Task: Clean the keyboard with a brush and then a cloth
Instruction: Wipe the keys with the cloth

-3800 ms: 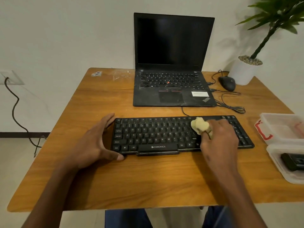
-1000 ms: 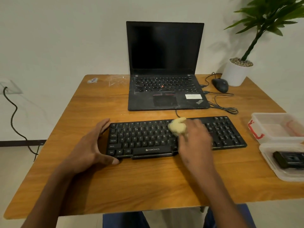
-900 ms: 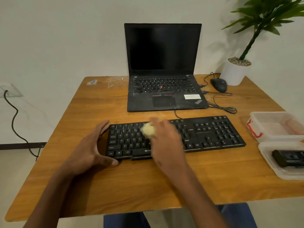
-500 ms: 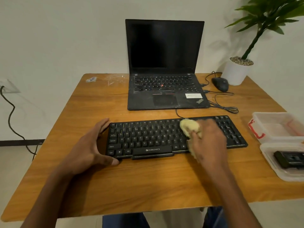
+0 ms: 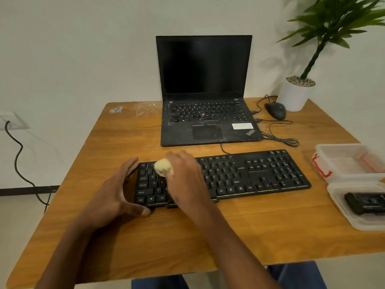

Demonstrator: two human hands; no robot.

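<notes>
Hands at work: our right hand (image 5: 185, 180) grips a bunched pale-yellow cloth (image 5: 163, 167), pressed on the upper-left keys of the flat black plastic keyboard (image 5: 250, 176). Our left hand (image 5: 112, 197) braces the keyboard's left end, fingers extended, thumb at front edge. Keyboard lies on wooden desk (image 5: 187, 236), w/ black laptop (image 5: 206, 101) behind.

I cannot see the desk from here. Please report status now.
Right hand grips cloth, on keyboard left end. Left hand open, bracing keyboard's left edge. Nothing in the way.
</notes>
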